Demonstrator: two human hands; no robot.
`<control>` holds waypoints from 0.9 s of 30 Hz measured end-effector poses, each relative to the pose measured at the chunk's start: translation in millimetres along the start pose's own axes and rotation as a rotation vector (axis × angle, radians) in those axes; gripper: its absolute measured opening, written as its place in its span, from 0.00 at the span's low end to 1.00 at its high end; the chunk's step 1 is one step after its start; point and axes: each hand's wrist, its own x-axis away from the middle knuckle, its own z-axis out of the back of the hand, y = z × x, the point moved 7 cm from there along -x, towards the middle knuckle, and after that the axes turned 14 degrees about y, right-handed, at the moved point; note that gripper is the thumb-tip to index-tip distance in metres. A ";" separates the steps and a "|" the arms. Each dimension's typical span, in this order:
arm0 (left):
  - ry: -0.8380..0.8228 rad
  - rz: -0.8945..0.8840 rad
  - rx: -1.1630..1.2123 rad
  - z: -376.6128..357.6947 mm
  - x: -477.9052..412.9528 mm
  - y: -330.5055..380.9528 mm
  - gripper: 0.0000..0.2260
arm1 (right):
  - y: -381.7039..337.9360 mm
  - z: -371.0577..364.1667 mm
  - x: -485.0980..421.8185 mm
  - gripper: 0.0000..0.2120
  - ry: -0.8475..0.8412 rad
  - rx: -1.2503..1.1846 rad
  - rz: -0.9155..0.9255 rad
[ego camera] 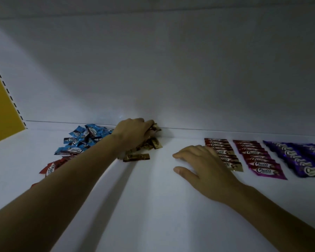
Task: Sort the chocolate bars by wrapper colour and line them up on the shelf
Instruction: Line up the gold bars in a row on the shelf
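My left hand [133,132] reaches to the back of the white shelf [153,206] and grips brown-gold wrapped bars [154,143] from a loose heap by the back wall. One brown-gold bar [136,157] lies apart in front. A pile of blue bars [80,140] sits left of my arm, with a few red bars [52,167] nearer the front. My right hand [205,169] rests flat on the shelf, its fingers straight, partly covering a lined-up row of red-and-gold bars [224,151]. Further right run a magenta row [258,159] and a purple row [302,158].
A yellow side panel [2,106] with a slotted upright closes the shelf on the left. The white back wall [171,70] rises right behind the heaps. The lighting is dim.
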 end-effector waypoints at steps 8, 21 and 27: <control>0.213 0.138 0.208 26.2 14.6 -17.6 0.15 | 0.8 5.0 2.9 0.21 0.042 -0.083 -0.035; 0.415 0.428 1.287 59.3 29.9 67.7 0.11 | 27.1 4.7 -7.6 0.23 0.222 -0.906 -0.661; 0.251 0.649 1.664 23.6 35.6 114.6 0.15 | 41.4 22.4 -4.8 0.04 0.315 -0.906 -0.718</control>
